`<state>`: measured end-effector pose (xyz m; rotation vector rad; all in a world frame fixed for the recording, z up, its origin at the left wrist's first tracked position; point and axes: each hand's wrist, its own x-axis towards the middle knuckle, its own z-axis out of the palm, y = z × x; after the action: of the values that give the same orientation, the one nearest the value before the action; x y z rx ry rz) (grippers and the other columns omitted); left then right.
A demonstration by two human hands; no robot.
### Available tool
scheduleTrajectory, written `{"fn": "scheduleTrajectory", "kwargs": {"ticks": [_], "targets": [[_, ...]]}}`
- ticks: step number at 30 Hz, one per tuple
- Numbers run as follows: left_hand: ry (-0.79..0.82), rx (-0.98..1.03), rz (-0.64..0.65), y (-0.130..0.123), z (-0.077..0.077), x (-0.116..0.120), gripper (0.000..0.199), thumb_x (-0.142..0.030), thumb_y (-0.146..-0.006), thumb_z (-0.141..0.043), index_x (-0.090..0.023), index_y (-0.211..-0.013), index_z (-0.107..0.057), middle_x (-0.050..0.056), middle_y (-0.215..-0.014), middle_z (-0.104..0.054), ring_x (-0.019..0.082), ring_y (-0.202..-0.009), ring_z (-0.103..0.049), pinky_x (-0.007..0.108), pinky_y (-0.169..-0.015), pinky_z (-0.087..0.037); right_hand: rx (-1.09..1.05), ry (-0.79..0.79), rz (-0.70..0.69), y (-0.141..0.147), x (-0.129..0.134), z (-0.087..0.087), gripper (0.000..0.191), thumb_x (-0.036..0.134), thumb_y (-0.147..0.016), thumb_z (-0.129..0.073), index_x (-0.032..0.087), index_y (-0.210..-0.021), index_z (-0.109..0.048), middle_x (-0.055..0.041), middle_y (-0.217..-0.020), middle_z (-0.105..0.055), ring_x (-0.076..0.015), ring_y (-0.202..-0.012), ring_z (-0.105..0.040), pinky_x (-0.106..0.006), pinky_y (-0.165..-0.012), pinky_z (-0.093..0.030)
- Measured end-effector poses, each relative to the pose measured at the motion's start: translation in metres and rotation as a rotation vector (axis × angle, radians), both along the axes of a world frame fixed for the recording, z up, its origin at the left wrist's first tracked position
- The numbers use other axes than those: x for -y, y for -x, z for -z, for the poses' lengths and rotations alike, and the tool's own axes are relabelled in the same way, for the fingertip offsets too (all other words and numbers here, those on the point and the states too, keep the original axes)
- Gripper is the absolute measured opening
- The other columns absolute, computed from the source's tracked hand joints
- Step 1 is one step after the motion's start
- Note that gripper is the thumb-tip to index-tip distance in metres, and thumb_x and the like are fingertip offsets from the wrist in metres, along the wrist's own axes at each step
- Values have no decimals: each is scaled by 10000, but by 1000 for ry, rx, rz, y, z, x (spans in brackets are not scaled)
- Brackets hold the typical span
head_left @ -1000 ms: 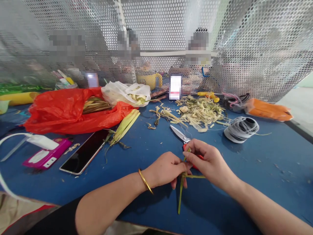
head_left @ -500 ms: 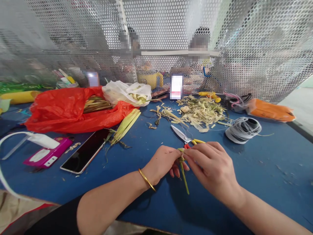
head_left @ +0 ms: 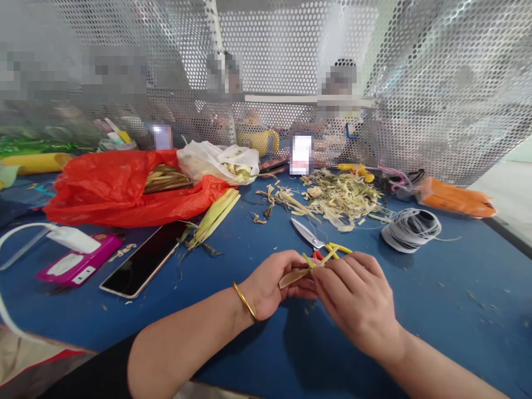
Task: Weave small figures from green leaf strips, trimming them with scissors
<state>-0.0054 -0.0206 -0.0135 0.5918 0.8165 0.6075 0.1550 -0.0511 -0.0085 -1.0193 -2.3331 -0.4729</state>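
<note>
Two bare hands [head_left: 359, 302], one bangle [head_left: 244, 301], one spool [head_left: 408, 231], one red bag [head_left: 100, 191], one purple power strip [head_left: 85, 261]

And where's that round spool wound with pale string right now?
In the head view, the round spool of pale string sits on the blue tabletop toward the right, beyond the bare right hand and just short of the orange plastic packet.

Left arm [head_left: 187, 343] wears a plain black sleeve [head_left: 100, 367] that ends near the elbow, with a slim, smooth, gold-coloured bangle [head_left: 244, 301] round the wrist below it; right forearm [head_left: 436, 363] bare as far as it shows, left hand [head_left: 275, 281] and right hand [head_left: 358, 302] bare too.
</note>
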Motion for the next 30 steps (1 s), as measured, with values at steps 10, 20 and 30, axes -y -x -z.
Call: {"fn": "scheduleTrajectory", "kwargs": {"ticks": [10,20,30], "targets": [[-93,34,-50,0,5,2,269,-315,-711,-714,-113,-888,-708,31,-752,-638,80,-639,-541,180,-587,-374,60,103,-146,9,1,12,245,141,-942,-384,144,-983,-625,-55,-828,-633,-182,-766,-554,-389,-862,-365],[-55,38,-44,-1,11,1,280,-288,-694,-728,-121,-918,-713,63,-837,-689,110,-712,-610,175,-615,-412,255,78,-135,16,1,20,244,104,-910,-388,124,-989,-617,-97,-943,-613,-232,-898,-562,-454,-967,-365],[-51,25,-54,-2,9,2,220,-258,-702,-720,-129,-880,-722,48,-795,-677,96,-695,-595,164,-602,-406,274,-3,-188,17,0,18,256,82,-896,-378,134,-918,-628,-88,-832,-611,-236,-833,-566,-459,-929,-359]]}}
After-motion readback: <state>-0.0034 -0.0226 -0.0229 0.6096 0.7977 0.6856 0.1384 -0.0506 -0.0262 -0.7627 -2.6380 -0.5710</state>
